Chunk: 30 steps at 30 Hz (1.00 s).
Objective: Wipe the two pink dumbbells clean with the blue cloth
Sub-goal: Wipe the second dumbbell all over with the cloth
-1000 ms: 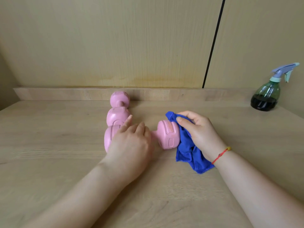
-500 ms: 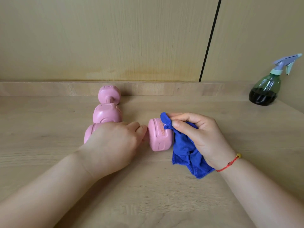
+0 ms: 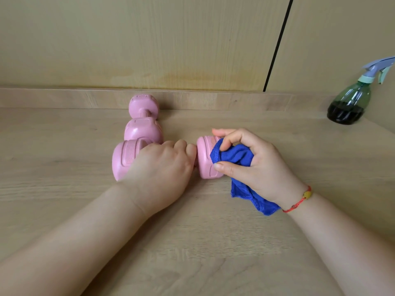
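1. A person's left hand (image 3: pixel 162 167) curls over the handle of the near dumbbell (image 3: pixel 126 159), which lies crosswise on the tabletop (image 3: pixel 64 189).
2. The right hand (image 3: pixel 260 169) clutches the bunched blue cloth (image 3: pixel 235 155) against that dumbbell's right end. A red bracelet (image 3: pixel 299 201) circles the wrist.
3. The far dumbbell (image 3: pixel 143 131) lies just behind, pointing toward the wood-panelled wall (image 3: pixel 149 39). A spray bottle (image 3: pixel 348 103) stands at far right.
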Each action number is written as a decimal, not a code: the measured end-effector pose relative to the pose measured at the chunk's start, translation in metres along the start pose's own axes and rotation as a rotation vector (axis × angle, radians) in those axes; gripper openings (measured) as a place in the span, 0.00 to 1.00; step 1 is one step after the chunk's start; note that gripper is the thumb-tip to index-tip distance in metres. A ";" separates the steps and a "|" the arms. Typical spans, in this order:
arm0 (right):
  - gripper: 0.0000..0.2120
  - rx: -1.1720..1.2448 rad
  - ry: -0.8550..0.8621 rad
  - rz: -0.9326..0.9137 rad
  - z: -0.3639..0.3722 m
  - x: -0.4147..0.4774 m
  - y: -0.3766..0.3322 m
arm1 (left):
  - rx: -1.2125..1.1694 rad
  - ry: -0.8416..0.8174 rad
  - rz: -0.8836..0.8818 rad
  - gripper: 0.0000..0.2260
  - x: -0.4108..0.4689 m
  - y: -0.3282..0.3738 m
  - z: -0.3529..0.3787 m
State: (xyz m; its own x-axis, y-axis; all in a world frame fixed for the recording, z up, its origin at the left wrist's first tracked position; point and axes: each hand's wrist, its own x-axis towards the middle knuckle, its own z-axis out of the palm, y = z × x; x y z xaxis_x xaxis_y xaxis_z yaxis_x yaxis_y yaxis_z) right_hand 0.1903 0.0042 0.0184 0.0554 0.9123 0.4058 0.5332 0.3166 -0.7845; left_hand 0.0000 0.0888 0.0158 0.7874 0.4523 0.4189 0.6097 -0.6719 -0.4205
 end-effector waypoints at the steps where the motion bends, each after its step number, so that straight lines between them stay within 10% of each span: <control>1: 0.14 -0.031 0.022 -0.004 0.003 0.000 -0.001 | 0.013 0.012 0.005 0.06 0.000 0.000 0.000; 22: 0.24 0.063 0.067 0.156 -0.013 0.003 0.004 | -0.077 0.061 0.020 0.07 -0.001 -0.002 0.007; 30: 0.05 0.028 0.133 0.115 -0.011 0.007 -0.005 | -0.039 0.050 -0.012 0.09 -0.003 0.000 0.004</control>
State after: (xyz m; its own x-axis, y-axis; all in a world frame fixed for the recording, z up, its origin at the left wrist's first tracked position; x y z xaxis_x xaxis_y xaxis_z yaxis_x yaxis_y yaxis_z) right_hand 0.1977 0.0057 0.0303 0.2272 0.9010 0.3695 0.4935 0.2206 -0.8413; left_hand -0.0024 0.0899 0.0113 0.7738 0.4312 0.4640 0.6143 -0.6894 -0.3839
